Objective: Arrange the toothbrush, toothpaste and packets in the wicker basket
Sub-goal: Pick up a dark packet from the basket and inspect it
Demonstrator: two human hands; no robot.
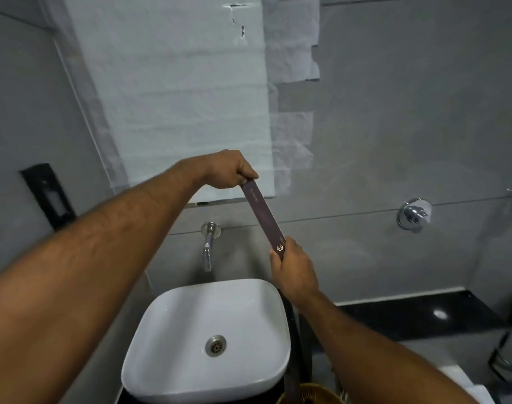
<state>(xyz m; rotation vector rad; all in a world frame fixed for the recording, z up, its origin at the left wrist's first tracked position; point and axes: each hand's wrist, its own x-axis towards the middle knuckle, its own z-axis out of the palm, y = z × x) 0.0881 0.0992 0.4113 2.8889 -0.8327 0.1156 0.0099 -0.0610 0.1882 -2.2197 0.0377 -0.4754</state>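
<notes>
A: Largest items first?
B: White paper sheets [173, 91] cover the grey wall across the upper centre of the frame. Below, at lower centre, a white square basin [167, 345] with a metal drain [216, 345]; a chrome tap [208, 246] juts from the wall above it. Black tabletop [418, 316] at lower right.
A: The task items?
B: A long, narrow dark packet [263, 217] held aloft at centre frame, tilted. The wicker basket [310, 393] shows only its rim at the bottom edge, right of the basin, well apart from the packet.
A: Hands?
B: Left hand [231, 170] pinches the packet's upper end; right hand [294, 269] clamps its lower end.
A: Anything smaller?
B: A chrome valve [413, 214] at right.
</notes>
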